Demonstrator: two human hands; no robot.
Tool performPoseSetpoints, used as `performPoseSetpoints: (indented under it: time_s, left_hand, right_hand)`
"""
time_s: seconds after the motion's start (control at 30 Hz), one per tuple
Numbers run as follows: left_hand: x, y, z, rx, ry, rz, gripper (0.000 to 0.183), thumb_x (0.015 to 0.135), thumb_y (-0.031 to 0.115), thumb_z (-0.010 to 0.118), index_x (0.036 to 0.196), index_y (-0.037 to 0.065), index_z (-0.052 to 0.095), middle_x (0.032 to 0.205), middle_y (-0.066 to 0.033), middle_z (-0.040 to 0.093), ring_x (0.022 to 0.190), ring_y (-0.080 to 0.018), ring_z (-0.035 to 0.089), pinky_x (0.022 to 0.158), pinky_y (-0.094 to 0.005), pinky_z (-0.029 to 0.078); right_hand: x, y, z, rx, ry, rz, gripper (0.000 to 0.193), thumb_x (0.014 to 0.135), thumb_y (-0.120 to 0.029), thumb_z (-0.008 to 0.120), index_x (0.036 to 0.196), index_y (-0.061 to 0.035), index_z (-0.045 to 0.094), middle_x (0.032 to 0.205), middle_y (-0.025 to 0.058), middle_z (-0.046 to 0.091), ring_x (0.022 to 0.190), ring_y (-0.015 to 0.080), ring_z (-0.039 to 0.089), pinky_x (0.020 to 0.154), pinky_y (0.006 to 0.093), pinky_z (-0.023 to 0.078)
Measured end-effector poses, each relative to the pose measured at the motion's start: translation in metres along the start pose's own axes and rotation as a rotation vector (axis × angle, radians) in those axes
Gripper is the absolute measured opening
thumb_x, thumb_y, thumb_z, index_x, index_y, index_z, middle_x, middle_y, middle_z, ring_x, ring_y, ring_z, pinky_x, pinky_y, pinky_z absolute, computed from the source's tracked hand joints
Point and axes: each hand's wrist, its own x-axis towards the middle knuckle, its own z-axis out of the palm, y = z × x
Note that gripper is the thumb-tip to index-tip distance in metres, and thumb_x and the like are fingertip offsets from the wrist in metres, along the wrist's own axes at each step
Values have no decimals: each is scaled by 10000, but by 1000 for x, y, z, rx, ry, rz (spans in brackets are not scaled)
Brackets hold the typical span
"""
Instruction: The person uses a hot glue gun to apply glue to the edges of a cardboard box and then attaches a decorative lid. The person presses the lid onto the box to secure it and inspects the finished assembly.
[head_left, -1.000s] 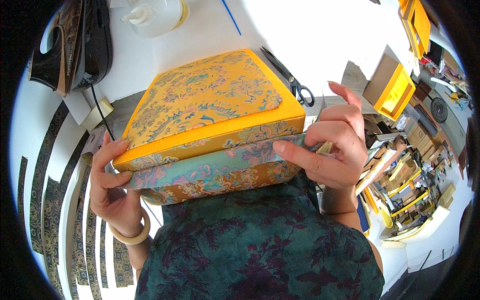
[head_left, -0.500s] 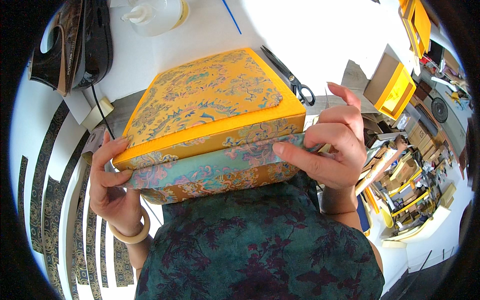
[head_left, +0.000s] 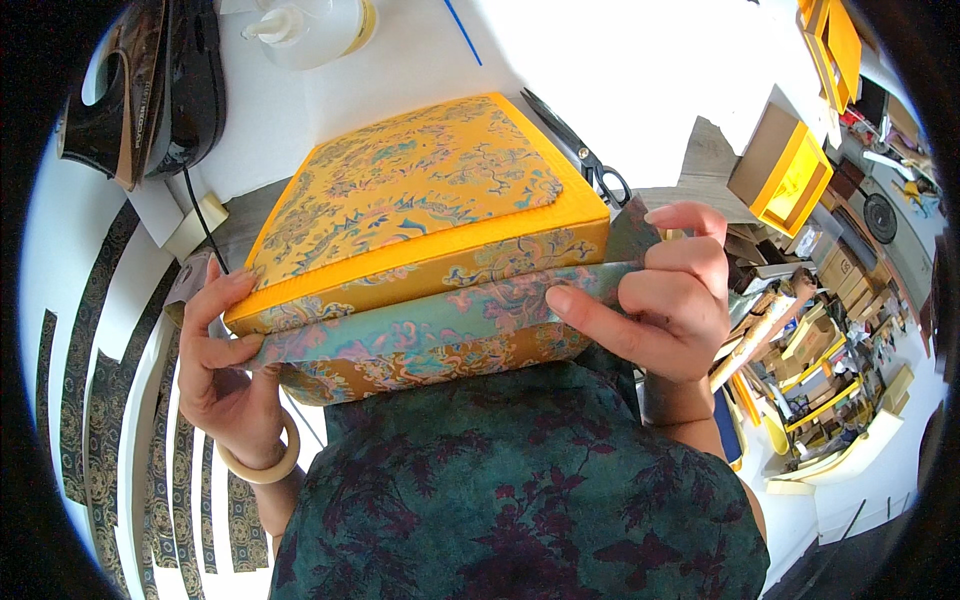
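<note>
Box with a yellow lid sits in front of the person, its near side toward a dark green garment and its far part over the worktable; what bears its weight underneath cannot be seen. The left hand grips the near left corner, fingertips up by the lid's edge and thumb pinning one end of a blue-green strip with pink figures. The right hand is partly closed around the other end, its thumb lying on the strip's face and the remaining fingers curled; how the strip runs among those fingers is hidden. Judging by the surfaces in view, the covering looks well advanced: a patterned panel lies on the lid, and floral fabric shows on the near wall above and below the strip. The strip itself seems unfinished — stretched across that wall, with its right end running past the box's corner and not laid down. Whether it is glued anywhere cannot be told. Scissors lie just beside the lid's right edge, a clear pump bottle and a blue stick farther back, and dark patterned strips at the left.
</note>
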Motion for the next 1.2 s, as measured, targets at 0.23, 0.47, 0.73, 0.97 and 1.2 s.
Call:
performPoseSetpoints:
  time_s: [0.23,0.47,0.73,0.97,1.2]
  left_hand:
    - [0,0,1,-17,13,-3,272,822,13,840,883,74,581,1268,-246,729,1282,-348,679,1250,-703,322]
    - [-1,3,2,-4,11,-25,286,848,33,845,881,73,563,1286,-243,723,1332,-385,636,1255,-695,313]
    - [-4,1,-1,13,-15,-46,307,894,53,835,893,71,528,1333,-247,703,1446,-478,534,1266,-658,299]
    - [-1,2,-1,8,-15,-21,306,861,46,853,890,74,550,1302,-241,714,1369,-419,604,1257,-679,312]
    - [0,0,0,-10,9,-7,285,832,41,857,887,82,581,1253,-231,737,1265,-343,686,1243,-703,327]
  right_hand:
    - [3,4,-5,-19,-48,-80,246,662,-140,949,849,-219,810,817,-84,564,823,152,562,888,463,540]
    - [3,0,-4,39,-20,81,262,654,-109,936,813,-233,770,813,-77,588,764,161,579,899,494,532]
    - [3,9,-4,-28,-30,-53,257,651,-129,925,851,-242,810,835,-79,608,774,153,591,930,499,523]
    - [1,10,-3,-32,-56,0,261,684,-174,920,917,-261,839,834,-79,583,796,155,581,970,511,512]
    - [1,9,-6,-59,-90,29,270,713,-166,937,942,-267,834,823,-68,539,797,168,562,1010,551,516]
